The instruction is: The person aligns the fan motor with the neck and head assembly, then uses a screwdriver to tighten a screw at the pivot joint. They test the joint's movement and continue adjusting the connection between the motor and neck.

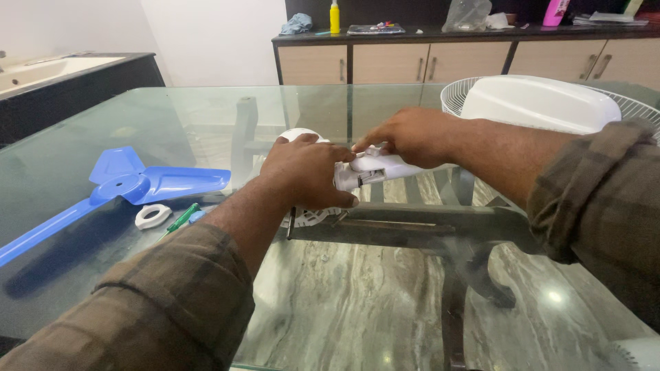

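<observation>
Both hands on the white fan motor housing [375,170], which sits on the glass table [206,117] about mid-table, just short of the far edge. Everything below is placed relative to that housing.

Left hand [306,172]: palm down, fingers curled over the near/left end of the housing, pressing it to the glass. Fingertips wrap the front, so it's a clamp grip, not a pinch.

Right hand [412,136]: comes in from the right, fingers bunched together on the top of the housing at a small part there. Can't tell what exactly it is pinching; the fingertips hide it.

Handling, my read: hard moulded plastic shell with a motor inside, so stiff and end-heavy, not fragile overall, but thin clips and tabs could snap. Smooth plastic on glass will slide, so it needs pinning down. Best hold is around the fat body, not the thin neck or the round grille piece under the left palm.

Around it:
- blue fan blade [117,185], well to the left, flat on the glass
- white ring nut [152,216], left, just beside the blade hub
- green screwdriver [180,220], left, next to the ring
- white fan guard [536,103], behind and to the right
- cabinet [447,62] along the wall, far behind
</observation>
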